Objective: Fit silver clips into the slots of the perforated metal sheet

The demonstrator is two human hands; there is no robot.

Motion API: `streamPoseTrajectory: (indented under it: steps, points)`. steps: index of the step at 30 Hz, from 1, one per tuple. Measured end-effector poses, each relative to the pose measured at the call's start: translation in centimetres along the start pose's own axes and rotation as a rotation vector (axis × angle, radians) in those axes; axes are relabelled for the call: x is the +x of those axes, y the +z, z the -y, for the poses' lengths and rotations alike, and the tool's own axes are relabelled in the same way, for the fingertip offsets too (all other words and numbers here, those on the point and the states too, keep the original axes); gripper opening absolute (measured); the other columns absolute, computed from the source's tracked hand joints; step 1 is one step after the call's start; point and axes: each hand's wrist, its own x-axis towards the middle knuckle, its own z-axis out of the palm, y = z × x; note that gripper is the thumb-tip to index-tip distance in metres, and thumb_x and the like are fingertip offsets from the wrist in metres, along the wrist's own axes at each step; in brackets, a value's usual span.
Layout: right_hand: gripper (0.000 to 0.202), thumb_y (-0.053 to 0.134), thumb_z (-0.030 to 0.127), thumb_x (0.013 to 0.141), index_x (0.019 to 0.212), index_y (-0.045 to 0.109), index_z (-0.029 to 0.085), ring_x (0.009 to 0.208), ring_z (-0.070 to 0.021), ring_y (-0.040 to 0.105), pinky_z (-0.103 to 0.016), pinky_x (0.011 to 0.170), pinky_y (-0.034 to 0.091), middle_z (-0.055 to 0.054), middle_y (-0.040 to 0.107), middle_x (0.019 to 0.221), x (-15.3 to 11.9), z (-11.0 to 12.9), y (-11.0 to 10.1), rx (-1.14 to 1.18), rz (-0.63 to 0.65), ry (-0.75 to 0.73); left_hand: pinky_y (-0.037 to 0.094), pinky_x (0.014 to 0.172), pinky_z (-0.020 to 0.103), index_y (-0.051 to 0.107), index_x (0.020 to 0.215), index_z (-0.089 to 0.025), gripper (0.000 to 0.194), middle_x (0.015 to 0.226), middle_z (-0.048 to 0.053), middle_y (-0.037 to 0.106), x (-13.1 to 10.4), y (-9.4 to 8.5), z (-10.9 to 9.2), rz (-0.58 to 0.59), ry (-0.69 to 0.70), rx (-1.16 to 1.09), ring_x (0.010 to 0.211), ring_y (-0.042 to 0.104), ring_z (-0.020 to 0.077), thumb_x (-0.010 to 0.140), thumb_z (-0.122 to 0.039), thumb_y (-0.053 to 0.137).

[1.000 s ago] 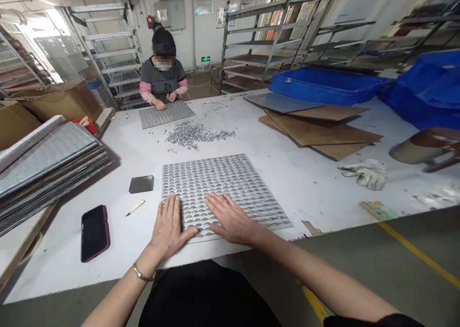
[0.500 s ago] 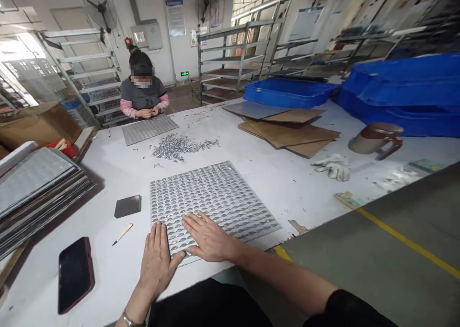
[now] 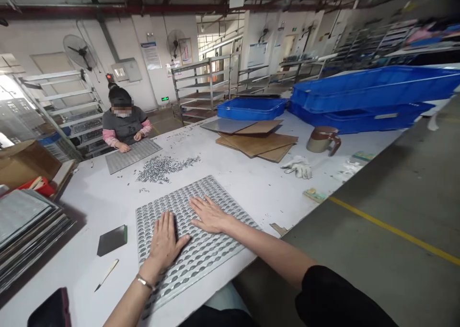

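A grey sheet (image 3: 196,264) covered in rows of small leaf-shaped pieces lies flat on the white table in front of me. My left hand (image 3: 166,240) rests palm down on its left part, fingers stretched forward and thumb out to the right. Flat on the middle of the sheet lies my right hand (image 3: 209,215), its fingers pointing left and slightly spread. Neither hand grips anything. Beyond the sheet is a loose pile of small shiny metal pieces (image 3: 158,169). To the left are a dark square block (image 3: 112,240) and a thin pointed tool with a pale handle (image 3: 107,274).
A co-worker (image 3: 125,121) sits across the table with hands at another sheet (image 3: 132,155). Brown boards (image 3: 258,145), blue bins (image 3: 251,109), a mug (image 3: 321,140) and gloves (image 3: 297,167) are to the right. Stacked sheets (image 3: 32,231) and a phone (image 3: 50,310) are at left.
Both hands have slid forward over the sheet, away from its near edge. The view has tilted up and turned right. The co-worker's hands have moved apart.
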Motion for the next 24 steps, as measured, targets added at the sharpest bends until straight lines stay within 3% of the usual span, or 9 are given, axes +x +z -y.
streamPoseTrajectory:
  steps: [5, 8, 12, 18, 24]
  points:
    - [0.076, 0.024, 0.061, 0.098, 0.155, 0.024, 0.011, 0.149, -0.0273, 0.013, -0.050, 0.121, 0.006, -0.012, 0.018, 0.161, -0.5, -2.1, 1.4, 0.017, -0.004, 0.038, 0.027, 0.114, 0.055, 0.036, 0.148, -0.002, 0.091, 0.153, 0.027, 0.036, 3.6, 1.8, -1.2, 0.057, 0.076, -0.035, 0.144, 0.029, 0.0374, 0.088, -0.071, 0.034]
    - [0.078, 0.019, 0.063, 0.097, 0.156, 0.018, 0.013, 0.150, -0.0268, 0.010, -0.050, 0.121, 0.003, -0.010, 0.013, 0.162, -0.3, -3.7, 1.0, 0.031, -0.015, 0.107, 0.025, 0.115, 0.055, 0.037, 0.147, -0.002, 0.093, 0.154, 0.026, 0.034, 5.1, 2.3, -0.8, 0.081, 0.063, -0.043, 0.144, 0.027, 0.0373, 0.088, -0.072, 0.031]
    - [0.079, 0.020, 0.063, 0.096, 0.156, 0.019, 0.013, 0.150, -0.0261, 0.007, -0.049, 0.121, 0.001, -0.010, 0.012, 0.162, 2.0, -6.5, -0.5, 0.015, 0.008, 0.223, 0.024, 0.114, 0.055, 0.034, 0.148, 0.000, 0.093, 0.155, 0.028, 0.031, 8.2, 3.0, -0.2, 0.118, -0.008, -0.044, 0.145, 0.025, 0.0376, 0.089, -0.072, 0.025]
    - [0.076, 0.017, 0.061, 0.097, 0.155, 0.023, 0.012, 0.150, -0.0274, 0.011, -0.052, 0.119, 0.006, -0.011, 0.014, 0.162, 6.7, -9.6, -0.9, 0.006, 0.041, 0.280, 0.023, 0.110, 0.062, 0.034, 0.150, -0.009, 0.083, 0.157, 0.026, 0.029, 12.9, 3.9, 0.0, 0.131, -0.127, -0.025, 0.145, 0.025, 0.0401, 0.092, -0.067, 0.019]
    - [0.071, 0.019, 0.059, 0.097, 0.155, 0.026, 0.019, 0.149, -0.0266, 0.013, -0.053, 0.119, 0.006, -0.006, 0.021, 0.162, 8.4, -11.0, 0.4, -0.002, 0.061, 0.247, 0.026, 0.109, 0.063, 0.037, 0.149, -0.013, 0.076, 0.155, 0.022, 0.036, 14.2, 4.9, -0.5, 0.170, -0.128, -0.042, 0.143, 0.030, 0.0402, 0.094, -0.063, 0.023]
